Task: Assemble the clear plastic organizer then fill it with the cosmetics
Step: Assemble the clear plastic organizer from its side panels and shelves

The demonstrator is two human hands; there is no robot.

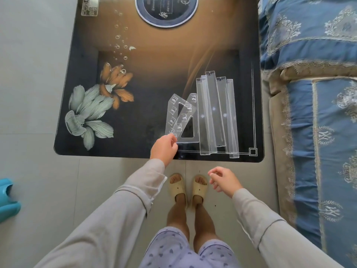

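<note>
- Clear panels [181,120] and trays [216,115] lie flat, within reach.
- Left hand [164,146] curls at a panel corner; grip unclear.
- Right hand [222,180] hangs loosely curled, empty.

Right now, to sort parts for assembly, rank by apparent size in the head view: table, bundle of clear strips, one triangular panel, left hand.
1. table
2. bundle of clear strips
3. triangular panel and left hand: look alike, hand perhaps nearer; unranked.

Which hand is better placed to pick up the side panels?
Left. The left hand has its fingertips at the near corner of the side panels; the right hand hangs short of the table, empty.
</note>
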